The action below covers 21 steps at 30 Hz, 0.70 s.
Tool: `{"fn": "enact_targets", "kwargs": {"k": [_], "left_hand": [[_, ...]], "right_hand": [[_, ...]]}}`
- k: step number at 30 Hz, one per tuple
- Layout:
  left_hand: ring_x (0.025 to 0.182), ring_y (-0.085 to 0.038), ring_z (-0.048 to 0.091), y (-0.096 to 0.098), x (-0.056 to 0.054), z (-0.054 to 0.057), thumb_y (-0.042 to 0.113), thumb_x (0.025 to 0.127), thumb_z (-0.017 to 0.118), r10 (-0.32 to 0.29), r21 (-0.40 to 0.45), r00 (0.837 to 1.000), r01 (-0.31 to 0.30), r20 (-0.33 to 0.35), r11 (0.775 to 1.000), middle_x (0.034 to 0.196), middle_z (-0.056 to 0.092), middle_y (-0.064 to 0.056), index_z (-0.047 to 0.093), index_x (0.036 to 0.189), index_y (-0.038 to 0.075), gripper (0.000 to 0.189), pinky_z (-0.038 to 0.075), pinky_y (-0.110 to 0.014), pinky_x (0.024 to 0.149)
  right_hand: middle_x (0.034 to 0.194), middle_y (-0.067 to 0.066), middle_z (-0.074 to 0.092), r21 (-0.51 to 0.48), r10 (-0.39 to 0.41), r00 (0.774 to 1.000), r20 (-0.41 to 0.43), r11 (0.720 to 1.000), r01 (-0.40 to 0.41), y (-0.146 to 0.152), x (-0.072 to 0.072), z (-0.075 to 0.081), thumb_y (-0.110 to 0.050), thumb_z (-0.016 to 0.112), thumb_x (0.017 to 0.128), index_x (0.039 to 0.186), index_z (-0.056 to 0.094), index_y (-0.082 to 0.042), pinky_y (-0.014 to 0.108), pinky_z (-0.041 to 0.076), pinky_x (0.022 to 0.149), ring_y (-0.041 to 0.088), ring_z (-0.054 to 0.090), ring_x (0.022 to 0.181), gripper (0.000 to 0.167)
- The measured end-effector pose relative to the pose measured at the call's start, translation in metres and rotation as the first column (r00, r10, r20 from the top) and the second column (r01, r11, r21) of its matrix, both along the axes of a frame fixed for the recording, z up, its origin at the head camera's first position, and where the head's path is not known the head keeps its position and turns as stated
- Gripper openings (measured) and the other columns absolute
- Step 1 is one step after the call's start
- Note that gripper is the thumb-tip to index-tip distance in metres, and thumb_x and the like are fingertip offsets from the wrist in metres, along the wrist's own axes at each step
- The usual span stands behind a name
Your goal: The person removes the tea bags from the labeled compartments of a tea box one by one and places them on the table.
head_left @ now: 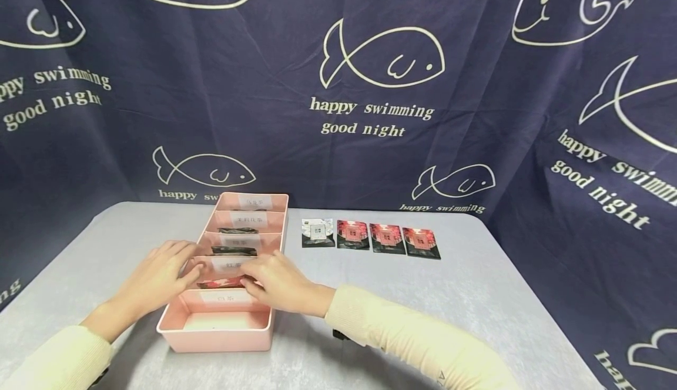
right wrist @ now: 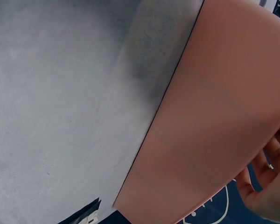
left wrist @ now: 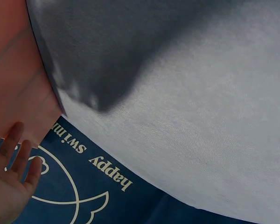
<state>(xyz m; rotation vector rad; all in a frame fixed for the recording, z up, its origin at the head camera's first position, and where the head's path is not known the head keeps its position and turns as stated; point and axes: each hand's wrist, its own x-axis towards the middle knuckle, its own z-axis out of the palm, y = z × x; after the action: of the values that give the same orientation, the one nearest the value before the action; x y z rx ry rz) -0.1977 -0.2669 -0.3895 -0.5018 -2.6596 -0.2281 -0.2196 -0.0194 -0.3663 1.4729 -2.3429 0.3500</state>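
Observation:
A long pink divided box (head_left: 217,339) stands on the table, with a paper label in each compartment. In the second compartment from the front sits a red tea sachet (head_left: 219,283), mostly down inside. My right hand (head_left: 280,281) reaches over the right rim and pinches the right end of this sachet. Across from it, my left hand (head_left: 164,272) lies over the left rim, its thumb extended above the sachet's left end. The left wrist view shows relaxed, spread fingers (left wrist: 21,161) at the rim. Dark sachets (head_left: 234,251) stand in compartments farther back.
Right of the box lie a white-and-black sachet (head_left: 317,233) and three red-and-black sachets (head_left: 388,238) in a row. The front compartment (head_left: 226,320) holds nothing visible. A dark blue curtain (head_left: 370,167) with fish drawings hangs behind the grey table (head_left: 423,302).

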Motion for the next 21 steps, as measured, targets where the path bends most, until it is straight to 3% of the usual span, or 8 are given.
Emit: {"fn": "enact_targets", "kwargs": {"k": [3, 8, 21], "left_hand": [[0.105, -0.036, 0.052, 0.0, 0.0, 0.001, 0.026, 0.084, 0.059, 0.003, 0.002, 1.0, -0.003, 0.008, 1.0, 0.108, 0.062, -0.016, 0.06, 0.109, 0.0, 0.036, 0.04, -0.053, 0.087], [0.104, -0.036, 0.052, 0.0, 0.0, 0.001, 0.026, 0.084, 0.059, 0.003, 0.007, 1.0, -0.003, 0.011, 1.0, 0.108, 0.061, -0.017, 0.06, 0.109, 0.0, 0.036, 0.04, -0.053, 0.088], [0.105, -0.036, 0.051, 0.001, 0.0, 0.0, 0.028, 0.084, 0.059, 0.005, 0.007, 1.0, -0.005, 0.012, 1.0, 0.109, 0.061, -0.018, 0.059, 0.111, 0.0, 0.039, 0.039, -0.053, 0.088]], "right_hand": [[0.075, -0.011, 0.063, -0.014, -0.06, 0.998, -0.006, 0.998, 0.059, 0.001, -0.001, 0.003, -0.021, 0.057, 0.087, 0.084, 0.061, -0.019, 0.013, 0.03, 0.057, 0.003, 0.053, 0.067, 0.005], [0.079, -0.009, 0.065, -0.063, -0.12, 0.991, 0.056, 0.99, 0.124, 0.003, -0.005, 0.007, -0.02, 0.057, 0.087, 0.09, 0.064, -0.017, 0.015, 0.037, 0.063, 0.004, 0.054, 0.071, 0.008], [0.075, -0.003, 0.067, -0.225, -0.08, 0.969, 0.234, 0.965, 0.134, 0.018, -0.012, 0.037, -0.013, 0.057, 0.087, 0.093, 0.065, -0.011, 0.006, 0.04, 0.058, 0.003, 0.058, 0.065, 0.011]]}}
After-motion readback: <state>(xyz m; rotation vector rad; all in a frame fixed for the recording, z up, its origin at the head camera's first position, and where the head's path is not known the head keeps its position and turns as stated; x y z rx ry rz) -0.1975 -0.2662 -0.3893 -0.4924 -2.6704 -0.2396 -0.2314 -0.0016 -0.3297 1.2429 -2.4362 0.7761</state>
